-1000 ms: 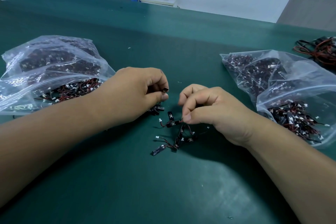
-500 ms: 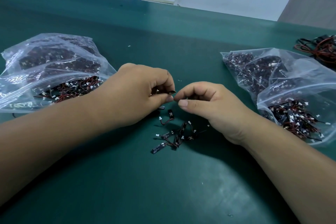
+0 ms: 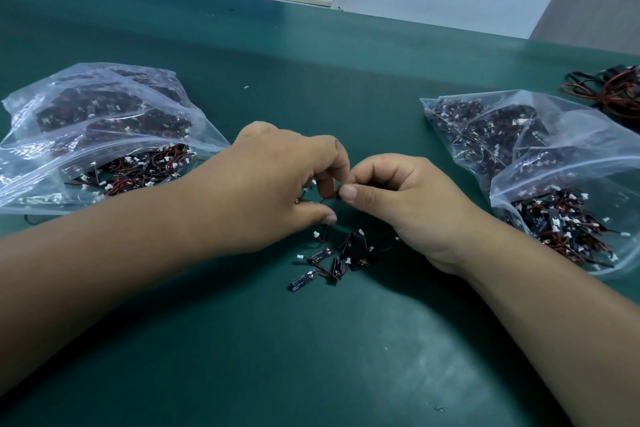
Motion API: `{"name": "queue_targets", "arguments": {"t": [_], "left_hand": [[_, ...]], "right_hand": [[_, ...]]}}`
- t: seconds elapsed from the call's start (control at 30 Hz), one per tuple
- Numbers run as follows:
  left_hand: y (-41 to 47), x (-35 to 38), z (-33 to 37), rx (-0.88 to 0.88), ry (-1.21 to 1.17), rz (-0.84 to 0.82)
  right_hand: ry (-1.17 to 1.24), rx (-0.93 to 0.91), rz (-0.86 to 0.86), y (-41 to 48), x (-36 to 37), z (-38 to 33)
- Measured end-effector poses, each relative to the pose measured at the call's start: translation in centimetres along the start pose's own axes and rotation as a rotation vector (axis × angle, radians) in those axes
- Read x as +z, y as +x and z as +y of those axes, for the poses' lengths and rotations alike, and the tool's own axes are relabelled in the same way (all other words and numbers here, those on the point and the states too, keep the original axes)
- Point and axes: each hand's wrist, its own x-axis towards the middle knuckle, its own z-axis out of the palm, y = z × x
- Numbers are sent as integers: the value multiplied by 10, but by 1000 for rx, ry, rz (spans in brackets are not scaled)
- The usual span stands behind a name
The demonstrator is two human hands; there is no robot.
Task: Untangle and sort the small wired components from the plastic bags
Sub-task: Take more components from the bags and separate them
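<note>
Green matting (image 3: pixel 311 357) lies under everything, and my landmark on it is the loose heap (image 3: pixel 334 258) of small black strip boards with red-black wires and white plugs. Just above that heap my left hand (image 3: pixel 277 184) and right hand (image 3: pixel 398 198) meet. Each is clamped, thumb against curled fingers, on one thin wired component (image 3: pixel 327 198) strung between them. One clear plastic bag (image 3: pixel 104 121) of tangled parts lies left of the heap and a second clear bag (image 3: pixel 554 163) right of it, both well apart from it. My worry: if I pull too hard a fine wire tears from its board — or snagged neighbours jerk loose and scatter.
</note>
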Motion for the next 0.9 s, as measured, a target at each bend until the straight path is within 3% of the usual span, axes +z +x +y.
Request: {"name": "queue_targets", "arguments": {"t": [0.23, 0.4, 0.9], "left_hand": [[-1, 5, -27, -95, 212, -204], [-2, 10, -35, -83, 285, -169], [-2, 13, -43, -133, 356, -154]], "right_hand": [[100, 67, 94, 2, -5, -2], [206, 90, 107, 3, -9, -3], [-27, 3, -249, -5, -6, -11]]}}
